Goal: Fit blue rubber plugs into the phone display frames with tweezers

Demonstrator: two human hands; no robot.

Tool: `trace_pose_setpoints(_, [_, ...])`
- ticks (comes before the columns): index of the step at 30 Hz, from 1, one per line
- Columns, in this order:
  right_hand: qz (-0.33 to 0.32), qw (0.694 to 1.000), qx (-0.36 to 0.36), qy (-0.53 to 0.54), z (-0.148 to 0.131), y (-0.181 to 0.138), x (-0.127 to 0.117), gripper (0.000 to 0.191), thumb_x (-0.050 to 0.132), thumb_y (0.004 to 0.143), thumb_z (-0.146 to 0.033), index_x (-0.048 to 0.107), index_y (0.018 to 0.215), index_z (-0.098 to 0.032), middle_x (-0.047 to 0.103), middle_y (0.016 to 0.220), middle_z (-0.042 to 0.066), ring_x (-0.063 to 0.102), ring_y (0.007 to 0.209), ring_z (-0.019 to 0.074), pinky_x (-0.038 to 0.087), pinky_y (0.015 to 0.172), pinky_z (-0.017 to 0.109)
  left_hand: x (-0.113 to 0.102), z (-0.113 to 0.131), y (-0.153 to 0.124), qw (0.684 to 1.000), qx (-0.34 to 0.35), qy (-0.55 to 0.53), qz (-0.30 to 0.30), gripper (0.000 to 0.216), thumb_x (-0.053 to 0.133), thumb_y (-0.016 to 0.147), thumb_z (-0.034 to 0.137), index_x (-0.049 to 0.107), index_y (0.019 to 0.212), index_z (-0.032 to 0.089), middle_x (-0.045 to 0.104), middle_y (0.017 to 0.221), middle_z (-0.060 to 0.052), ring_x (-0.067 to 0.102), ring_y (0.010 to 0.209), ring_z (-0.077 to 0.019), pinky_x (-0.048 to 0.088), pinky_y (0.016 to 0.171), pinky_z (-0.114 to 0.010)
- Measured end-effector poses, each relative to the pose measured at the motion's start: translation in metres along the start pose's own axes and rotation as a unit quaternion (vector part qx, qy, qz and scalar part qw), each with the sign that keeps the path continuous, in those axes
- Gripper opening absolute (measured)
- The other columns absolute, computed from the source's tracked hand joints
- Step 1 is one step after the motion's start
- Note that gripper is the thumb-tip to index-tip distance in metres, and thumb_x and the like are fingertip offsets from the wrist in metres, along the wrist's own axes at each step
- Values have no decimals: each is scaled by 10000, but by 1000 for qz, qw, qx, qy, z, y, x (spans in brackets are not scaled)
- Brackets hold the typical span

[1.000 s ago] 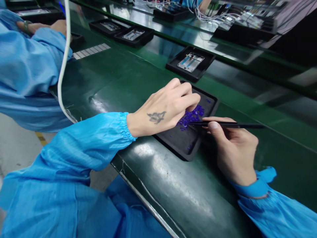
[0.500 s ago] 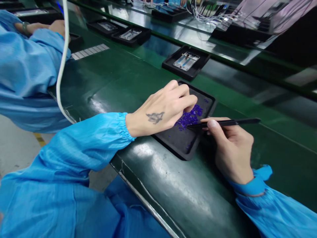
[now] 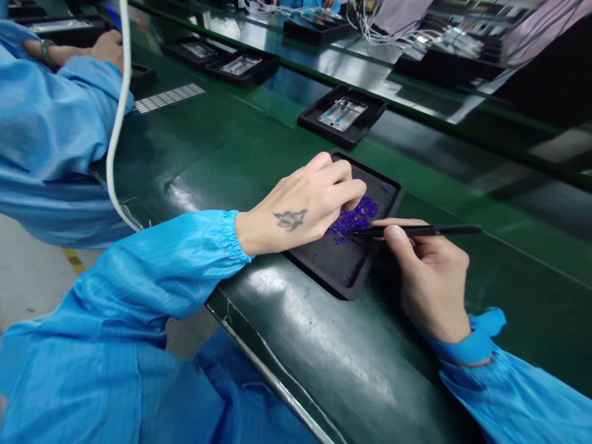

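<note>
A black shallow tray (image 3: 333, 271) lies on the green tabletop with a scattered heap of tiny purple-blue parts (image 3: 358, 216) in it. My right hand (image 3: 432, 271) pinches black tweezers (image 3: 430, 230), whose tips reach the lower right side of the heap. Over the tray's left part is my left hand (image 3: 305, 203), back up, with its fingers curled down toward the parts. The fingertips are hidden behind the knuckles, so what they hold, if anything, does not show.
Behind the tray, a black holder (image 3: 342, 139) with a silver phone frame (image 3: 343, 113) rests beside a shiny conveyor strip (image 3: 314, 65). More holders (image 3: 240, 77) stand farther left. A white cable (image 3: 115, 123) hangs at left, near a co-worker's blue sleeve (image 3: 55, 111).
My right hand and the tweezers have shifted slightly left, with the tweezers' rear end a little lower. The holder with the phone frame has slid slightly left. My left hand is nearly still.
</note>
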State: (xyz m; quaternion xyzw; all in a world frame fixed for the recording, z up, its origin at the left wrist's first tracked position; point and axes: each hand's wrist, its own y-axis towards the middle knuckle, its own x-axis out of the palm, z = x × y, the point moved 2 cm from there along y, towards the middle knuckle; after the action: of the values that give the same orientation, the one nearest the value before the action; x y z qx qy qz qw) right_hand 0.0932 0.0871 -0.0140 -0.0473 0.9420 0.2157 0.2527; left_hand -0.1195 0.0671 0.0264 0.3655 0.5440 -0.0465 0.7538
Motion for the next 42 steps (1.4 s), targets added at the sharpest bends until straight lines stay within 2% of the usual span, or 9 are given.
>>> trace_pose_setpoints(6, [-21, 1000, -4, -21, -3, 0, -1, 227, 646, 900, -398, 766, 961, -215, 716, 887, 32, 647, 819, 189, 457, 732, 305, 0, 0, -1, 1000, 4, -2, 9, 283, 379, 950, 66, 636, 999, 174, 613, 1026, -61, 510, 975, -214, 462, 839, -343])
trace_pose_setpoints(15, [35, 999, 2, -28, 3, 1, -2, 289, 623, 907, -443, 744, 971, -188, 725, 925, 61, 649, 826, 212, 483, 728, 337, 0, -1, 0, 1000, 6, -3, 4, 288, 378, 950, 67, 638, 1005, 179, 617, 1035, -55, 513, 978, -217, 463, 845, -343])
trace_pose_setpoints(21, [-21, 999, -4, -31, -3, 1, -1, 243, 644, 900, -416, 769, 965, -219, 732, 932, 38, 648, 810, 197, 470, 717, 321, 0, 0, 0, 1000, 9, -2, 6, 271, 396, 944, 59, 635, 1001, 174, 619, 1035, -57, 509, 976, -216, 460, 841, -340])
trace_pose_setpoints(30, [45, 999, -2, -6, 7, 1, -2, 243, 650, 910, -435, 753, 954, -219, 726, 901, 31, 671, 815, 201, 489, 706, 314, 1, 0, -1, 1000, 6, -1, 1, 276, 394, 943, 57, 633, 1007, 178, 613, 1040, -60, 509, 985, -216, 465, 843, -348])
trace_pose_setpoints(38, [27, 999, -3, -26, 6, 2, -2, 260, 644, 916, -445, 765, 964, -220, 737, 915, 32, 665, 814, 187, 473, 693, 292, 1, 0, -1, 1000, 7, -2, 0, 267, 393, 952, 68, 633, 1010, 170, 615, 1040, -57, 510, 983, -216, 470, 846, -345])
trace_pose_setpoints(42, [49, 999, -2, -5, 5, 1, -2, 244, 663, 902, -426, 757, 924, -202, 730, 878, 29, 656, 783, 176, 476, 696, 289, 1, 0, -1, 1000, -2, -2, -2, 277, 382, 956, 73, 634, 1007, 175, 613, 1044, -59, 512, 989, -218, 477, 842, -356])
